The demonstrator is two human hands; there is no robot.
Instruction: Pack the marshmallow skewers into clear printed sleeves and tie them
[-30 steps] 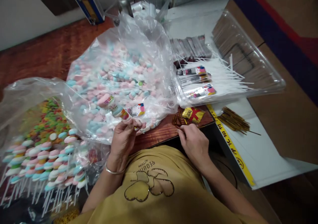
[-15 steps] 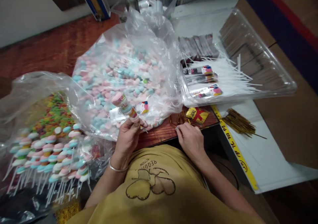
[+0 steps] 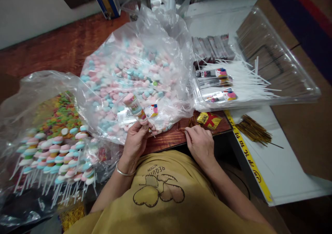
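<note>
My left hand is closed around the lower end of a marshmallow skewer in a clear printed wrapper, tilted up and to the left over a big plastic bag. Below that hand's fingers, the gathered wrapper end and stick show a little. At the wooden table's front edge, my right hand has its thumb and forefinger pinched on a thin gold twist tie. Several more loose ties lie just beyond its fingers. Close behind sits a yellow-and-red twist tie packet.
Pink, blue and white marshmallows fill the big bag. Stacked marshmallow skewers lie at left beside a bag of colourful candies. A clear tray at right holds white sticks and printed wrappers. A gold tie bundle rests on the white surface.
The view has shifted slightly, so the table things appear a little farther right. Both hands keep nearly the same poses, with the skewer still in my left hand.
</note>
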